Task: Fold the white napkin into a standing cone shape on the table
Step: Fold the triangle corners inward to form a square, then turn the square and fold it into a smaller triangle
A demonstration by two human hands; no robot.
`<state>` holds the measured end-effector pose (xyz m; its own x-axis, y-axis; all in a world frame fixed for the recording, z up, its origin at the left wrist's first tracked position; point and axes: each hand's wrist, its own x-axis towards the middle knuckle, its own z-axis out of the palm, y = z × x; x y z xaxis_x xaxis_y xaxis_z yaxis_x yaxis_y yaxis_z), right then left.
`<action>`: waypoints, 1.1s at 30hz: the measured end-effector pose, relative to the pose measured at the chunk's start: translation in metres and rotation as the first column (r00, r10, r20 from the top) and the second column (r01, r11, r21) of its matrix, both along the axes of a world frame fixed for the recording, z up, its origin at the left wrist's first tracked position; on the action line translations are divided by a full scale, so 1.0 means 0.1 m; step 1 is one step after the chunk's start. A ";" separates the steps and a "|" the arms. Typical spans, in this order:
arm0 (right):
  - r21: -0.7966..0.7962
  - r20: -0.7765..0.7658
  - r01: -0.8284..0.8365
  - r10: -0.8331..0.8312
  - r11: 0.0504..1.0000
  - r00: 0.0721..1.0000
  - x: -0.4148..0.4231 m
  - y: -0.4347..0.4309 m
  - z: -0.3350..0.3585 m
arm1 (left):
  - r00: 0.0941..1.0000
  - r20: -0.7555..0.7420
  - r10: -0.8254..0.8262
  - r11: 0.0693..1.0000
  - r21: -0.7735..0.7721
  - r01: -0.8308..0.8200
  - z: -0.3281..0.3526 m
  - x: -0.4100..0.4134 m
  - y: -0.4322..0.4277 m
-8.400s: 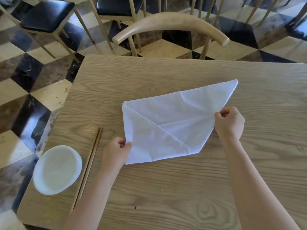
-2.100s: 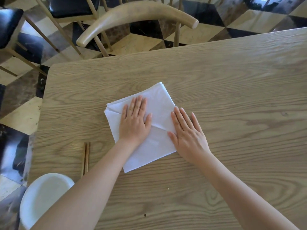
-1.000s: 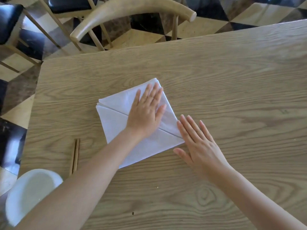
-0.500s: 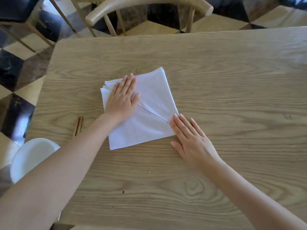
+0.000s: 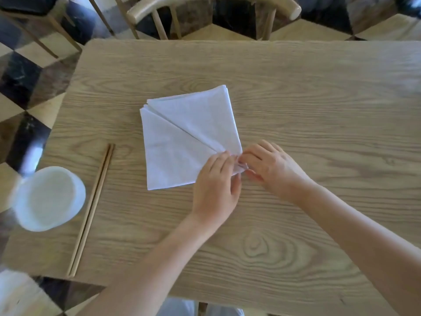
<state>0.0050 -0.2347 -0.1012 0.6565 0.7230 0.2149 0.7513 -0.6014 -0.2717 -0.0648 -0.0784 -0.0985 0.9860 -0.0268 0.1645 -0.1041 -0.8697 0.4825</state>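
The white napkin (image 5: 189,137) is lying folded flat at mid-desk (image 5: 319,106), and both hands are meeting at its near right corner. The left hand (image 5: 216,183) is pinching it from the near side, the right hand (image 5: 271,167) from the right. Chopsticks (image 5: 91,210) and a white bowl (image 5: 49,198) are sitting at the left.

This looks like a restaurant or dining room. A pale wood-grain bench (image 5: 296,99) with rounded corners is laid as for a meal. A round white bowl (image 5: 49,199) sits near its left edge, and a pair of long brown wooden chopsticks (image 5: 92,210) lies just right of the bowl. A white folded cloth napkin (image 5: 182,133) lies near the middle. At the far side stands a light wooden chair with a curved top rail (image 5: 292,10) and spindles. Far left is a wooden-legged chair with a black padded seat (image 5: 25,3). The polished stone floor (image 5: 20,76) is tiled in black, brown and cream diamonds.
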 end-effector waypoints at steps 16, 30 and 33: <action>0.224 0.009 0.068 -0.072 0.972 0.997 0.11 0.32 0.64 | 0.969 0.183 0.165 0.982 -0.122 -0.145 0.59 0.13 0.26; 0.339 -0.375 0.064 0.073 0.938 0.924 0.04 0.50 2.40 | 0.979 -0.204 -0.022 0.789 -0.604 -0.108 2.56 0.03 0.81; 0.408 -0.432 0.035 0.159 0.912 0.888 -0.08 0.47 2.68 | 0.971 -0.199 -0.131 0.724 -0.688 -0.043 2.89 -0.08 0.84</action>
<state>-0.0033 -0.1873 0.1671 0.7066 0.6831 0.1845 0.5216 -0.3265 -0.7883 -0.0729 0.0057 0.1907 0.9973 -0.0373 -0.0628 0.0493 -0.2899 0.9558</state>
